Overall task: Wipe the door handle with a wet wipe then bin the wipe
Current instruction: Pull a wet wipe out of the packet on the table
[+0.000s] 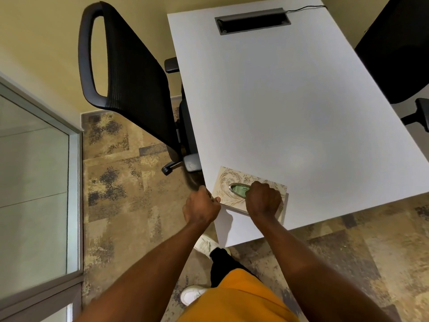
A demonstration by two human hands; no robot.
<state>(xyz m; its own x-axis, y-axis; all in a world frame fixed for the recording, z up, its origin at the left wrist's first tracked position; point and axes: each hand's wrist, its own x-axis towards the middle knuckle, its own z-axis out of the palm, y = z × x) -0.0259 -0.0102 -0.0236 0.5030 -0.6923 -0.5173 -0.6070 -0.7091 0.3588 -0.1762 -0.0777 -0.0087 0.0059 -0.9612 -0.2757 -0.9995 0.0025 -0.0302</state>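
Observation:
A cream, floral-patterned wipe box lies on the near left corner of the white table. Its oval slot shows a greenish wipe inside. My left hand grips the box's left end at the table edge. My right hand rests on top of the box, its fingers curled down into the slot over the wipe. Whether those fingers pinch the wipe is hidden. No door handle or bin is in view.
A black mesh office chair stands at the table's left side, a second black chair at the far right. A glass partition with a metal frame runs along the left. A cable slot sits in the table's far end. Patterned carpet lies underfoot.

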